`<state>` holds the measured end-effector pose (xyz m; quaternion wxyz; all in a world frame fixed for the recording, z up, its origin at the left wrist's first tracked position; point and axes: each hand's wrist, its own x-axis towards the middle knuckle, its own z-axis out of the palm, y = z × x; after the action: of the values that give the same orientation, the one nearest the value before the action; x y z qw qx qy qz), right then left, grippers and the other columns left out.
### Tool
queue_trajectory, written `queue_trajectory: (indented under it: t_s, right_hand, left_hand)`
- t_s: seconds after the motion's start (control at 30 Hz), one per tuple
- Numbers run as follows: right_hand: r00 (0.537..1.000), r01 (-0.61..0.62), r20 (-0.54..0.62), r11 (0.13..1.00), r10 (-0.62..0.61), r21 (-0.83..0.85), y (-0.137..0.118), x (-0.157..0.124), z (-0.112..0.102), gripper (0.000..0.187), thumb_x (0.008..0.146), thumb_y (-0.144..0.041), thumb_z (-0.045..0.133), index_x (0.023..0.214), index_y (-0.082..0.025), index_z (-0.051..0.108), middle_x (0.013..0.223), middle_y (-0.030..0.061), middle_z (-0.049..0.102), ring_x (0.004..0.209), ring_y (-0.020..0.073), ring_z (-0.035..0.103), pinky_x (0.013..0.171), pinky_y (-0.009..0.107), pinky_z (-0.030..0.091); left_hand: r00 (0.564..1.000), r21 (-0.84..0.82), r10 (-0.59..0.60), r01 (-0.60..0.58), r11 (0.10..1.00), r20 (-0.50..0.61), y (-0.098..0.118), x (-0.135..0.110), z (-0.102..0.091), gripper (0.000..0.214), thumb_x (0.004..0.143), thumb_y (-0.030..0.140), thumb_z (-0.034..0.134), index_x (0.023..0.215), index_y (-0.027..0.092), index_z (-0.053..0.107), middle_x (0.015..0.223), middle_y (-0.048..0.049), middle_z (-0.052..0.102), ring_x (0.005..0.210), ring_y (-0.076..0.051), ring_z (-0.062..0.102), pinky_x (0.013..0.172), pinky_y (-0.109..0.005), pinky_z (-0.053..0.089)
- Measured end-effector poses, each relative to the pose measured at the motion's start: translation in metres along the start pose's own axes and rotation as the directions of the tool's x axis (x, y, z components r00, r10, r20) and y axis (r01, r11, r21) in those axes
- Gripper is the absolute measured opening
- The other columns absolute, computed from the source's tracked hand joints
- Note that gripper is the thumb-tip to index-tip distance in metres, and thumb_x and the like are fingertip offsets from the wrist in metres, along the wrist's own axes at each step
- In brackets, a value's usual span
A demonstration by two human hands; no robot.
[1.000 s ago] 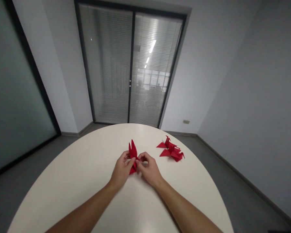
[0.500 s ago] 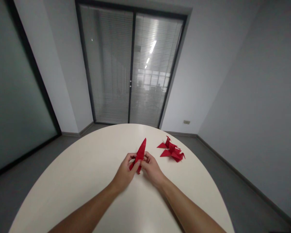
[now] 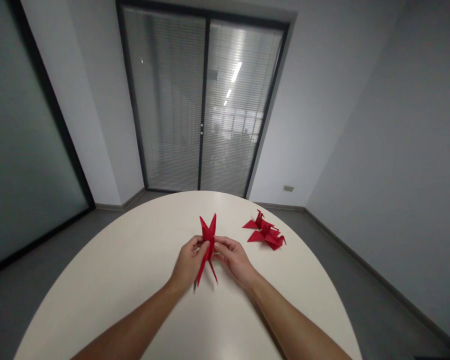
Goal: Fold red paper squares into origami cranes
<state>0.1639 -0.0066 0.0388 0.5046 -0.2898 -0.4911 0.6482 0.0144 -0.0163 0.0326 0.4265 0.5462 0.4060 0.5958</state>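
Observation:
A piece of folded red paper (image 3: 209, 234) is held above the table between my two hands. Two pointed flaps stick up from it, and two thin points hang below. My left hand (image 3: 190, 260) pinches its left side, the thumb lying across the front. From the right, my right hand (image 3: 232, 257) has its thumb and fingers closed at the paper's right edge; the fingertips are partly hidden. Folded red paper cranes (image 3: 266, 235) lie close together on the table to the right of my right hand.
The round cream table (image 3: 135, 250) spreads under both forearms, its curved edge running behind the paper. Beyond it stand a glass door with blinds (image 3: 172, 110), white walls, and a wall socket (image 3: 288, 188) low on the right.
The red paper has been turned in my hands: one broad point showed before, now two flaps point up and two thin points hang down. My left hand has shifted slightly left.

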Motion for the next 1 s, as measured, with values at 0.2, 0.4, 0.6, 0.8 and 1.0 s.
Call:
queue_trajectory:
  t_s: [0.2,0.4,0.6,0.8,1.0]
  right_hand:
    - [0.994,0.083,-0.05,0.982,-0.093,-0.171,0.01,0.005,-0.005,0.037,0.063,-0.035,0.088,0.094,-0.019,0.075,0.082,0.0024,0.073,0.074,0.0166,0.065,0.075,0.032,0.051]
    - [0.995,0.088,-0.021,0.964,-0.096,-0.249,0.006,0.003,0.001,0.033,0.069,-0.036,0.084,0.092,-0.017,0.07,0.073,-0.0023,0.065,0.064,0.0117,0.057,0.066,0.026,0.046]
    - [0.996,0.075,-0.044,0.984,-0.083,-0.163,0.011,0.004,0.001,0.035,0.068,-0.04,0.083,0.081,-0.02,0.058,0.071,-0.0024,0.064,0.063,0.0128,0.057,0.063,0.026,0.044]
    - [0.978,0.122,-0.138,0.965,-0.156,-0.23,0.003,0.0,0.003,0.029,0.074,-0.035,0.075,0.08,-0.022,0.05,0.062,-0.0064,0.056,0.052,0.0107,0.048,0.052,0.023,0.038]
    - [0.978,0.164,-0.074,0.943,-0.193,-0.29,-0.002,-0.003,0.006,0.037,0.068,-0.036,0.081,0.092,-0.023,0.056,0.081,-0.0012,0.065,0.07,0.015,0.059,0.061,0.025,0.046]
  left_hand:
    - [0.999,-0.045,0.01,-0.012,0.999,-0.032,-0.003,0.0,0.0,0.023,0.081,0.036,0.07,0.095,0.018,0.062,0.089,-0.0056,0.072,0.08,-0.019,0.069,0.075,-0.03,0.056]
    - [0.999,0.044,0.011,-0.009,0.999,-0.045,-0.003,-0.001,-0.003,0.019,0.082,0.034,0.069,0.091,0.019,0.066,0.089,-0.0056,0.072,0.082,-0.021,0.07,0.073,-0.031,0.057]
    - [0.996,0.106,0.029,-0.02,0.994,-0.079,0.0,-0.002,-0.003,0.019,0.084,0.036,0.066,0.091,0.018,0.067,0.089,-0.0055,0.07,0.081,-0.02,0.069,0.068,-0.029,0.057]
    - [0.996,0.101,0.025,-0.017,0.995,-0.086,-0.002,-0.004,0.0,0.02,0.086,0.037,0.064,0.095,0.019,0.065,0.092,-0.0055,0.07,0.082,-0.02,0.068,0.069,-0.028,0.056]
    - [0.992,0.07,0.039,-0.031,0.997,-0.116,-0.002,-0.004,0.0,0.021,0.088,0.038,0.064,0.095,0.019,0.062,0.094,-0.0063,0.07,0.085,-0.02,0.068,0.076,-0.03,0.055]
